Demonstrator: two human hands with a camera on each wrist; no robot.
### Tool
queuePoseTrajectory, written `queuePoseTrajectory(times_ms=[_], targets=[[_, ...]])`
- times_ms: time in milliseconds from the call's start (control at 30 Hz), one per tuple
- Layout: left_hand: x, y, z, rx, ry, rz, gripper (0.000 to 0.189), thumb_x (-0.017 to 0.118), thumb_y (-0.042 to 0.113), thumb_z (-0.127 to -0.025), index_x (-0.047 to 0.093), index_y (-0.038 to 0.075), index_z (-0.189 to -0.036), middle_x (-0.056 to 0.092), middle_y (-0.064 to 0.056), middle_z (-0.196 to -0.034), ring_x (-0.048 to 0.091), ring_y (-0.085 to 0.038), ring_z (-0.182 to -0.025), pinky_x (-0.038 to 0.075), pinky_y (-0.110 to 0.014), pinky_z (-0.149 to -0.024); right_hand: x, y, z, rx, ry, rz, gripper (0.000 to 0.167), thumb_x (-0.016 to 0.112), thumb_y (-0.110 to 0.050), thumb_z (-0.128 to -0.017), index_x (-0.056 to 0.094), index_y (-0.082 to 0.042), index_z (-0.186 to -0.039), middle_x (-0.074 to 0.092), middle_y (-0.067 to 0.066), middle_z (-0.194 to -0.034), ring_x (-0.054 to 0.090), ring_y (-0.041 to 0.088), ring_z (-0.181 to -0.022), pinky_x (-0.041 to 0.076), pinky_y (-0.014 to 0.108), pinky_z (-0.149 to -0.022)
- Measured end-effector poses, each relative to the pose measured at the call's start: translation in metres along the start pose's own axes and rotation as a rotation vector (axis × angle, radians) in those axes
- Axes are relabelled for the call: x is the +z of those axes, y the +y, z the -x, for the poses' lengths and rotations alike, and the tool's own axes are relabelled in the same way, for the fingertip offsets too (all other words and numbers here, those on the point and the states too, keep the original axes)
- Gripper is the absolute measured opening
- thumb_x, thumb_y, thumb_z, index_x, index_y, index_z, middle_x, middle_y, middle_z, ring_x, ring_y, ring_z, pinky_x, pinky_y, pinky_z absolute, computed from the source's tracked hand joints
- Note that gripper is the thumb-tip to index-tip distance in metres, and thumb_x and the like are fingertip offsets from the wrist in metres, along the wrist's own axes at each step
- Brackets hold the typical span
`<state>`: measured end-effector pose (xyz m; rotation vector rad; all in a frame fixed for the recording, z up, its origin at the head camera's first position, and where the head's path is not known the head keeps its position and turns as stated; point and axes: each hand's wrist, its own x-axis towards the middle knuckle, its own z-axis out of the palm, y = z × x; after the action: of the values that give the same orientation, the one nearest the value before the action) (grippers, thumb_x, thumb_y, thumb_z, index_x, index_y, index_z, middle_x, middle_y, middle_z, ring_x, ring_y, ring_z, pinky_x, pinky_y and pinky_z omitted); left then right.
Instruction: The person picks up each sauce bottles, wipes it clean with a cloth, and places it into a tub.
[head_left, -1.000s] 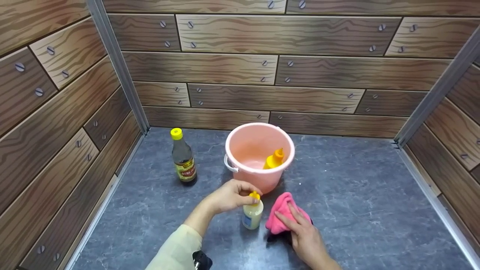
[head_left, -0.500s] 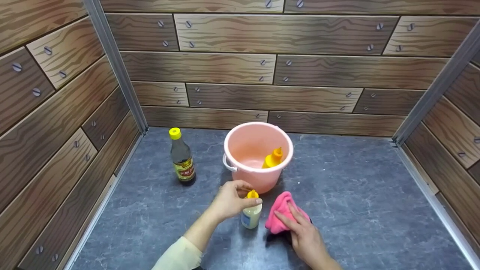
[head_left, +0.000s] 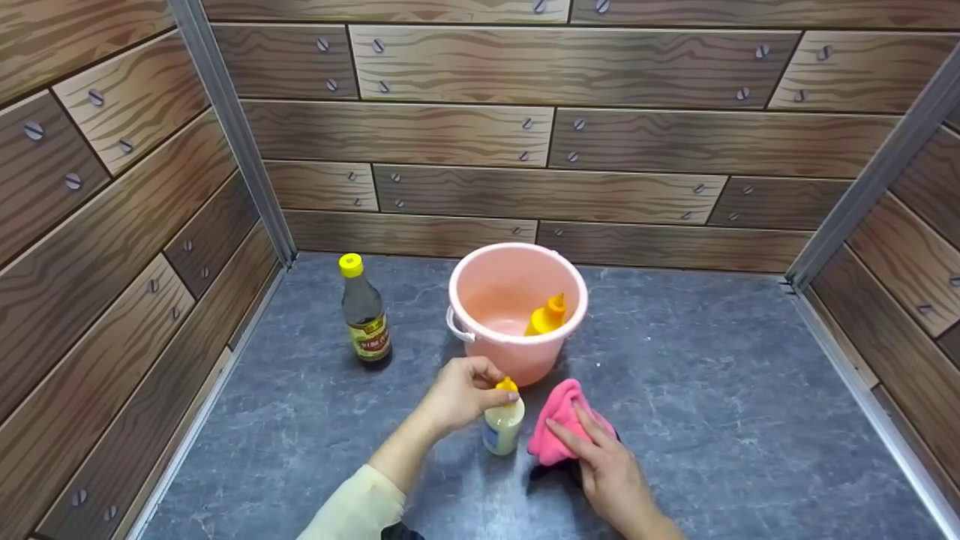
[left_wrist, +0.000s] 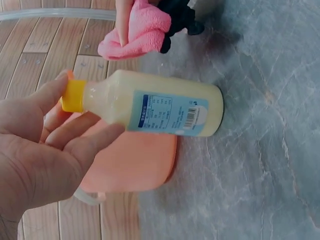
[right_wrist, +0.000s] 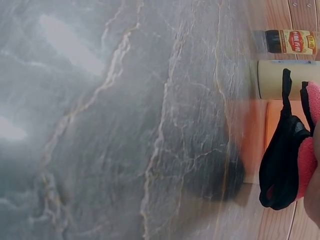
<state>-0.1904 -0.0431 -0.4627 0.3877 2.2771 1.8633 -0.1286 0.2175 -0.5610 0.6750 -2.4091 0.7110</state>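
A small bottle of cream-coloured contents [head_left: 501, 433] stands upright on the grey marbled surface, its blue label and barcode plain in the left wrist view. My left hand [head_left: 459, 395] pinches its yellow cap [left_wrist: 73, 96] between thumb and finger, while the other fingers lie loosely curled near the bottle's shoulder. To the right, my right hand [head_left: 613, 474] grips a folded pink cloth [head_left: 556, 429], fingers spread over its top. Black fabric [right_wrist: 282, 160] with a loop hangs from the cloth's underside, held just above the surface in the right wrist view.
Directly behind the small bottle is a pink bucket [head_left: 517, 360] with a white handle, a yellow squeeze bottle [head_left: 544, 319] leaning inside. A dark sauce bottle [head_left: 367, 330] with a yellow cap stands at the left. Wood-patterned walls [head_left: 465, 139] enclose the back and sides.
Half a second ago my left fingers were spread off the yellow cap, with the thumb in front; now they pinch it again. My right hand and the cloth have barely moved.
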Motion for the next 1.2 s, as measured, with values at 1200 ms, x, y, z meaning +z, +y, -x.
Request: queuePoseTrajectory(times_ms=[1200], targets=[[-0.031,-0.009,-0.021,-0.048,-0.320,-0.086,0.017,0.083,0.018,-0.094,0.079,0.014,-0.110,0.080,0.001,-0.102,0.070,-0.014,-0.087,0.061,-0.046,-0.089,0.000,-0.018,-0.037,-0.269,0.002,-0.111,0.067,0.075,0.008,-0.083,0.072,-0.029,-0.139,0.054,0.011,-0.157,0.058,0.035,-0.136,0.036,0.030,-0.119]])
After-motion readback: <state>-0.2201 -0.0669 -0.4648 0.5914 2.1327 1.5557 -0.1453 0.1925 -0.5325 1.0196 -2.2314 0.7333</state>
